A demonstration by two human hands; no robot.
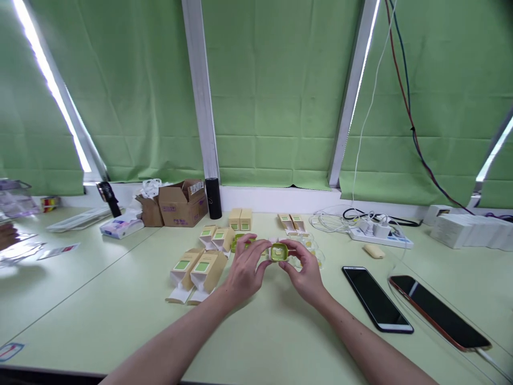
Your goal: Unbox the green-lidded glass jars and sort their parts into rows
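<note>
In front of me, just above the table, a small green square cap-like piece (pixel 279 252) faces me with its hollow side. My right hand (pixel 305 271) is closed on its right edge with thumb and index finger. My left hand (pixel 247 266) is closed by the piece's left side, where a bit of white shows; I cannot make out whether that is a separate part. Beside my left hand stand beige cartons (pixel 208 267) with green labels and open flaps. Behind my right hand lie clear plastic pieces (pixel 315 250) with yellowish middles. Other green pieces (pixel 236 243) are partly hidden behind my left hand.
More beige cartons (pixel 240 219) stand at the back, and open ones (pixel 292 224) lie right of them. Two phones (pixel 377 299) lie at right, near a power strip (pixel 380 235) with tangled cables. A cardboard box (pixel 182 206) and black bottle (pixel 214 199) stand back left. Another person's hand (pixel 7 235) shows far left.
</note>
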